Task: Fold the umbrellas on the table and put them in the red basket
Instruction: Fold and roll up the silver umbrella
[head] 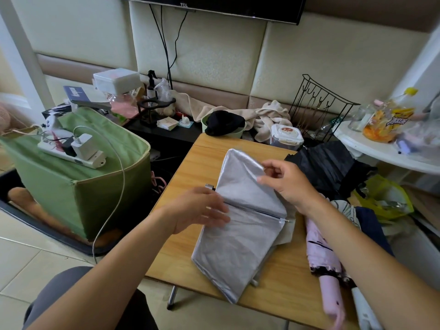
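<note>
Both forearms reach over the table [181, 236] to the silver umbrella [240, 225], its long axis running away from the person. Left hand [202, 210] presses flat, fingers straight; right hand [285, 182] pinches a far panel, nearer the next fold

silver umbrella [240, 225]: plain silver-grey
pink umbrella [323, 265]: pale pink, dark trim
black umbrella [333, 167]: black
counter [190, 177]: light wood grain
storage box [95, 186]: green

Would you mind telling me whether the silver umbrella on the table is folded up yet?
Not yet. The silver umbrella lies collapsed with its panels spread flat on the wooden table; the right hand pinches one panel edge.
</note>
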